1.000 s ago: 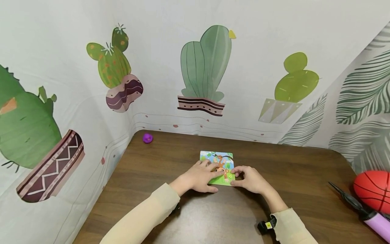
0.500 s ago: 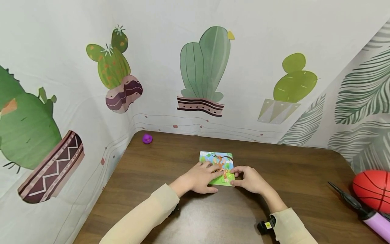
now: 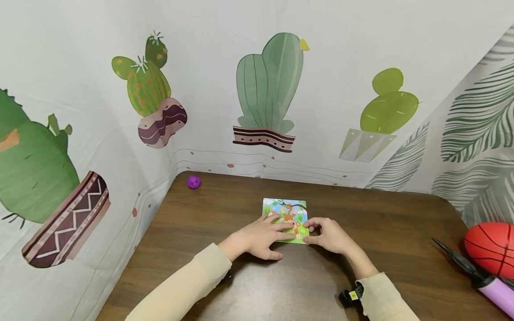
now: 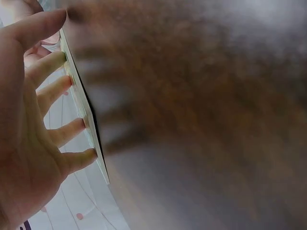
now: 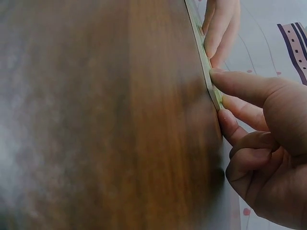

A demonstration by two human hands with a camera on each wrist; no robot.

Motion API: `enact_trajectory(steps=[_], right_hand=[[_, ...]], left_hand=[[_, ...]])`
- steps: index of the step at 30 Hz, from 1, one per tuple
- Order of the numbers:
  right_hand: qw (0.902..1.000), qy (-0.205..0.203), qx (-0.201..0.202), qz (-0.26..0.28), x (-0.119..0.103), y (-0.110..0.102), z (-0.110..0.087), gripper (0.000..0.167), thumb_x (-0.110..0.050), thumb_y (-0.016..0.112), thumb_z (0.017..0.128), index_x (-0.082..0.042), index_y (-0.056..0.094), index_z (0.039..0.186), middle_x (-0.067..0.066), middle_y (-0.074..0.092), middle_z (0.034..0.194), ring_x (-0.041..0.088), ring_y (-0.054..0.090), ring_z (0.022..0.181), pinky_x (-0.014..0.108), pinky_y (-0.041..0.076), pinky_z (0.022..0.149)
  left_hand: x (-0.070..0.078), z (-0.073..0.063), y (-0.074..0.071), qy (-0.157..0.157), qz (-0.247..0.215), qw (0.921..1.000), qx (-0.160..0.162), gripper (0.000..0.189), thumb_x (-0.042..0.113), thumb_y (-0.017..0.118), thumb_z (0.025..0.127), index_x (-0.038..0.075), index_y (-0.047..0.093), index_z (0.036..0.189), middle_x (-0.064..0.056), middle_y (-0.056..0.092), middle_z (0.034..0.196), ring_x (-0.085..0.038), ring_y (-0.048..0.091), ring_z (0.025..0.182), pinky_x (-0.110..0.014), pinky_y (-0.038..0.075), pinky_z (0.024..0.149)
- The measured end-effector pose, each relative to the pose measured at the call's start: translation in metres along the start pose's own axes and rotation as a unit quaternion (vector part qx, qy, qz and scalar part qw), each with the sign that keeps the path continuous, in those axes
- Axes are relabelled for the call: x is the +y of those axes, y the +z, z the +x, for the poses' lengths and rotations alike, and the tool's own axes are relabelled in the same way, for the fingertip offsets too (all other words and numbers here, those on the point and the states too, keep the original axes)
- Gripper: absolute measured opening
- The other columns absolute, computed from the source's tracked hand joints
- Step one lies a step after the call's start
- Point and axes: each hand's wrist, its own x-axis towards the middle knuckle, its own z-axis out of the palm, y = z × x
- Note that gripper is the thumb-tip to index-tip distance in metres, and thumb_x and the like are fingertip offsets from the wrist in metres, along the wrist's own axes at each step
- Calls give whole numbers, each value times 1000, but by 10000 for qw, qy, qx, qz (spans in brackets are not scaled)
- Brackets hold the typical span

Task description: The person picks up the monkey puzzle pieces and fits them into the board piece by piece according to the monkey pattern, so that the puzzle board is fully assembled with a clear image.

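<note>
A thin square picture puzzle (image 3: pixel 299 217) lies flat on the table, with a monkey hanging from a branch over blue and green. My left hand (image 3: pixel 263 236) spreads across its lower left part, fingers straight and apart. In the left wrist view the left fingertips (image 4: pixel 79 125) press on the board, while the thumb sticks out past its near edge. My right hand (image 3: pixel 329 236) holds the near right corner. The right wrist view has its thumb (image 5: pixel 242 86) at the near edge, one finger over the top and another against the side.
A purple ring-like object (image 3: pixel 193 182) sits at the table's (image 3: pixel 225 196) far left corner. On the right lie a red ball (image 3: pixel 491 247) with black lines and a purple pump (image 3: pixel 495 292) with a black nozzle. A cactus-print cloth (image 3: pixel 201 89) hangs behind the table.
My left hand has shifted slightly left and towards me, its fingers spread wider, showing more of the monkey. The right hand stays at the puzzle's corner.
</note>
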Motion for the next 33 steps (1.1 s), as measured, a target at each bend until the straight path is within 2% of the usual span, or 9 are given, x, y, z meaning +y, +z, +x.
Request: enact_trajectory(steps=[7,12,18,23,27,33], right_hand=[[9999,-88,-28,54,1,-2,0,30,-27,87,87,-13,76,111,-2,65,95,16,58,87,31,48,75],[9996,-254,-54,66,2,-3,1,28,-25,87,86,-14,76,109,-3,66,95,17,59,88,30,49,75],[9996,-253,-74,86,4,-3,1,36,-29,92,81,-14,75,109,-3,66,95,17,59,88,30,49,75],[9997,-195,-34,117,2,-1,-1,36,-29,92,81,-13,75,109,-3,66,97,16,58,89,31,48,74],[9998,-206,-19,69,2,-1,-1,33,-28,90,83,-14,76,108,-4,67,97,16,59,91,31,49,76],[9999,-116,27,97,1,-1,-2,20,-23,84,90,-15,76,107,-4,67,96,16,60,89,31,50,73]], left_hand=[[1,1,-3,-94,-197,9997,-85,68,57,65,97,39,44,159,13,27,168,-38,22,154,-63,23,120],[1,3,-3,-68,-248,9997,-24,65,54,68,96,38,48,156,13,30,167,-39,24,153,-65,24,118],[4,5,-4,-184,3,9998,41,56,47,63,102,39,48,156,11,35,164,-36,29,150,-64,31,116],[4,7,-3,-334,358,9984,265,46,44,56,107,43,52,152,7,42,160,-30,38,145,-60,37,113],[3,8,-1,-358,390,9980,358,44,43,57,107,44,53,151,8,42,160,-28,38,145,-64,36,112],[2,10,0,-239,195,9991,274,45,38,58,107,42,53,152,17,36,163,-28,34,149,-70,35,110]])
